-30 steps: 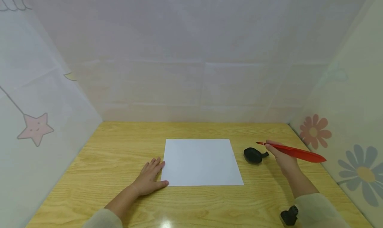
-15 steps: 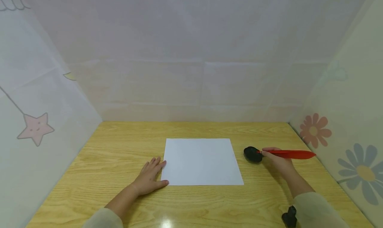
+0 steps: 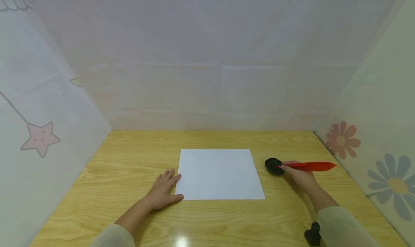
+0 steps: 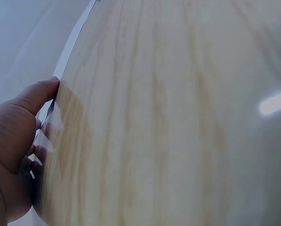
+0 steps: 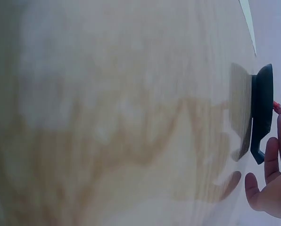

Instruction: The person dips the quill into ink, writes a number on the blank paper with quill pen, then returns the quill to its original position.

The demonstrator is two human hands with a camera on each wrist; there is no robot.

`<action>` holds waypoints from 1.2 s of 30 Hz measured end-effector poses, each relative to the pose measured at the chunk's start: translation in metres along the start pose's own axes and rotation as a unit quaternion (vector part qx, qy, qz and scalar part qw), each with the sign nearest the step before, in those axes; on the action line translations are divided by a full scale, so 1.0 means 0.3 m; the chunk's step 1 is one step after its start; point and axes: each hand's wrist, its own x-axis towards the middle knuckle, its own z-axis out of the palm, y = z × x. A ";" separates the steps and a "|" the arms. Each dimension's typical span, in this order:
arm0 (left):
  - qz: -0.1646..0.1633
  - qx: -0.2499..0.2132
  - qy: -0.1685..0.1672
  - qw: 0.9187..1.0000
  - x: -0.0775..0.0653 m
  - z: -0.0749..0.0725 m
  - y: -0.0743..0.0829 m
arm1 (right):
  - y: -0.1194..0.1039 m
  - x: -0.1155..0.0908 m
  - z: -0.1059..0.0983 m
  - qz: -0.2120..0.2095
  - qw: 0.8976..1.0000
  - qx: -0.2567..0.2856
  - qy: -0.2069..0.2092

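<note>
My left hand (image 3: 161,195) rests with fingers spread at the left edge of a blank white sheet of paper (image 3: 222,175); the thumb and fingertips lie on its margin. In the left wrist view the thumb (image 4: 39,94) reaches the paper's edge. With my right hand (image 3: 302,179) I pinch a red feather quill pen (image 3: 314,166), its plume pointing right. The pen's tip is over the bowl of a small black dish (image 3: 271,163) with a short handle. From the right wrist, the dish (image 5: 263,101) shows side-on, the quill's red end (image 5: 280,108) at its rim.
All of this is on a wooden table (image 3: 136,157). A small black object (image 3: 312,234) sits near the front, beside the right sleeve (image 3: 340,225). Pale cloth walls with printed flowers (image 3: 397,185) and a star (image 3: 40,138) enclose the table on three sides.
My right hand has moved left and slightly down, bringing the quill pen's tip from above the black dish into its bowl. The left hand and paper have stayed in place.
</note>
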 end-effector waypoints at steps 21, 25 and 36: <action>0.000 0.003 0.001 1.000 -0.007 -0.007 0.010 | -0.011 -0.018 -0.003 0.005 1.000 -0.018 0.000; 0.003 0.004 0.004 1.000 -0.005 -0.007 0.010 | -0.013 -0.020 -0.007 0.023 0.999 0.019 0.013; 0.003 0.000 0.008 1.000 -0.004 -0.002 0.000 | -0.071 -0.029 0.001 0.007 0.999 0.038 0.010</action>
